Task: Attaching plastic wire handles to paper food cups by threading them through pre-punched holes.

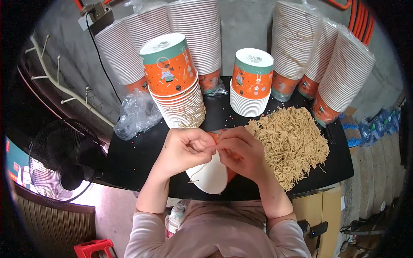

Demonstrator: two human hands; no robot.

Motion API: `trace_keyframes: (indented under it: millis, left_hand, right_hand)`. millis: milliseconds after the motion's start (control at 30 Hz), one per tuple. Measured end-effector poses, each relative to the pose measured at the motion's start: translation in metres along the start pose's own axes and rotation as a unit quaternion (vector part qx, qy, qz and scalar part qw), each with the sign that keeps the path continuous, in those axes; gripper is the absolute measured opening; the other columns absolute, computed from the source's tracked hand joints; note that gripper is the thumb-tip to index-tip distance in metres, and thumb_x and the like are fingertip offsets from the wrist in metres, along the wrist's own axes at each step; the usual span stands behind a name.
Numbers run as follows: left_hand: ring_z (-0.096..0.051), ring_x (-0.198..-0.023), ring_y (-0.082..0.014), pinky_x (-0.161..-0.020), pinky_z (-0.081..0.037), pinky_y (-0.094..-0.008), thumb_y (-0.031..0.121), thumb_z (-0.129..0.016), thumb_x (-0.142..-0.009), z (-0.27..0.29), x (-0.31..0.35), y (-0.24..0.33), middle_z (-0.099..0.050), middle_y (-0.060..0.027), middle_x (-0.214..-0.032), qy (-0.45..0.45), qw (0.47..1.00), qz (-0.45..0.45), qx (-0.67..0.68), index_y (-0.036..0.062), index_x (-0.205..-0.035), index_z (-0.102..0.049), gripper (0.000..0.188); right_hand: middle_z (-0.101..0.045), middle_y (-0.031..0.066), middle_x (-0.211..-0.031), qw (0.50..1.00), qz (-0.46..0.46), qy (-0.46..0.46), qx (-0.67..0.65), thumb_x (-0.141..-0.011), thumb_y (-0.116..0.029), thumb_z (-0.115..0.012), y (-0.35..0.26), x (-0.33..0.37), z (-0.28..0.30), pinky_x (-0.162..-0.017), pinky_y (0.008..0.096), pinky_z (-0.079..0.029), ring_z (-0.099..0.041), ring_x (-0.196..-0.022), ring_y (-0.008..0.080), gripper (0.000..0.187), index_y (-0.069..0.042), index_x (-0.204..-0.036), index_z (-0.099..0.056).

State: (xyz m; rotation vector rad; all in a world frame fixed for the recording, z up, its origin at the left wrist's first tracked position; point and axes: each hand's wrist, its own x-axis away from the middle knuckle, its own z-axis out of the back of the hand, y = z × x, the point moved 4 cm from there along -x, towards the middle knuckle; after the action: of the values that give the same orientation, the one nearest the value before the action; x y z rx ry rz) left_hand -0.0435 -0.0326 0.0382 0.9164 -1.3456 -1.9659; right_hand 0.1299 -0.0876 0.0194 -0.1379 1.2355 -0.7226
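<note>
An orange paper bucket [211, 178] lies on its side in front of me, its white open mouth toward my body. A tan cord [201, 169] passes through a small hole near its rim and runs up to my fingers. My left hand [187, 149] is closed, thumb and forefinger pinching the cord above the bucket. My right hand [241, 150] is closed too, its fingertips meeting the left ones on the cord. The exact spot where the fingertips meet is mostly hidden. A heap of cut tan cords [294, 144] lies beside my right hand.
On the black table [142, 165], a taller stack of upside-down buckets [172, 81] with cords draped over it stands beyond my left hand, near a shorter stack [251, 84]. Wrapped stacks [297, 47] line the wall. Crumpled plastic [137, 114] lies left; a fan [64, 163] stands beyond.
</note>
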Motion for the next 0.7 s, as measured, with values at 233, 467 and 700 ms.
trace_keyframes:
  millis: [233, 467, 700]
  left_hand:
    - [-0.064, -0.068, -0.0027, -0.063, -0.051, -0.0213, -0.005, -0.073, -0.077, 0.002, -0.003, 0.006, -0.071, -0.0001, -0.073, -0.015, 0.997, -0.046, -0.054, 0.0007, -0.086, -0.073, 0.010]
    - [-0.062, -0.068, -0.0011, -0.062, -0.048, -0.0183, -0.007, -0.070, -0.078, -0.002, -0.004, -0.005, -0.069, 0.0012, -0.072, 0.011, 0.999, -0.025, 0.020, -0.0013, -0.084, -0.070, 0.008]
    - [-0.067, -0.071, -0.0064, -0.065, -0.053, -0.0208, -0.008, -0.065, -0.083, -0.004, -0.003, -0.019, -0.071, -0.0046, -0.079, 0.027, 0.989, 0.012, 0.145, -0.0025, -0.089, -0.068, 0.009]
  right_hand:
    - [-0.064, 0.0069, -0.101, 0.999, -0.004, -0.026, -0.031, -0.077, 0.002, -0.075, 0.000, -0.002, 0.001, -0.074, 0.0344, -0.057, -0.069, -0.089, 0.0256, 0.027, -0.009, -0.101, -0.068]
    - [-0.064, 0.0071, -0.099, 0.998, -0.036, 0.001, -0.049, -0.079, 0.003, -0.075, 0.003, -0.002, 0.000, -0.075, 0.0334, -0.057, -0.069, -0.089, 0.0240, 0.024, -0.008, -0.099, -0.068]
    - [-0.064, 0.0069, -0.097, 0.997, -0.030, 0.011, -0.069, -0.077, 0.004, -0.075, 0.006, -0.003, -0.002, -0.075, 0.0330, -0.056, -0.068, -0.088, 0.0229, 0.023, -0.008, -0.096, -0.068]
